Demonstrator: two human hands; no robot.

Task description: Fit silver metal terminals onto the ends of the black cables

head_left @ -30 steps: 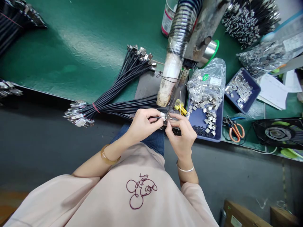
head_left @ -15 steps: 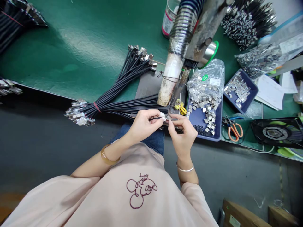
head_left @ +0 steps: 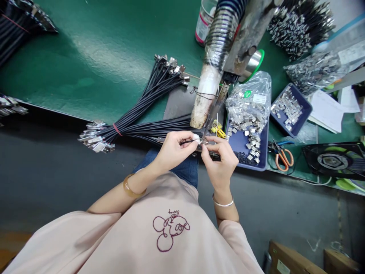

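Your left hand (head_left: 172, 152) has its thumb and forefinger pressed together on a black cable (head_left: 186, 142), close to its end; a white cover (head_left: 195, 137) shows at the fingertips. Your right hand (head_left: 221, 161) meets it from the other side, thumb and forefinger pinched on the small metal connector (head_left: 203, 140) at that end. Your fingertips hide much of the connector, so you cannot tell just how it sits on the cable. Both hands are near each other in front of you, at the front edge of the green counter (head_left: 108, 76).

Just beyond your left hand lies a bundle of black cables (head_left: 137, 110), gathered by a red band (head_left: 117, 129) and splitting into two spreads, with metal ends showing. One spread runs over a dark plate (head_left: 178, 102) toward your fingers. A wrapped, stained nozzle (head_left: 203, 82) on a ribbed hose (head_left: 219, 36) slants down above your hands, and a yellow piece (head_left: 218, 129) lies near your right hand.

To the right of that hand, a large blue tray (head_left: 238, 142) holds loose metal shells (head_left: 251, 146), tiny black parts (head_left: 243, 157) and a clear plastic bag (head_left: 251, 95) of shells. Beside it are a smaller blue tray (head_left: 303, 123) of metal pieces and orange-handled pliers (head_left: 282, 153), with a black fan (head_left: 332, 160) farther right.
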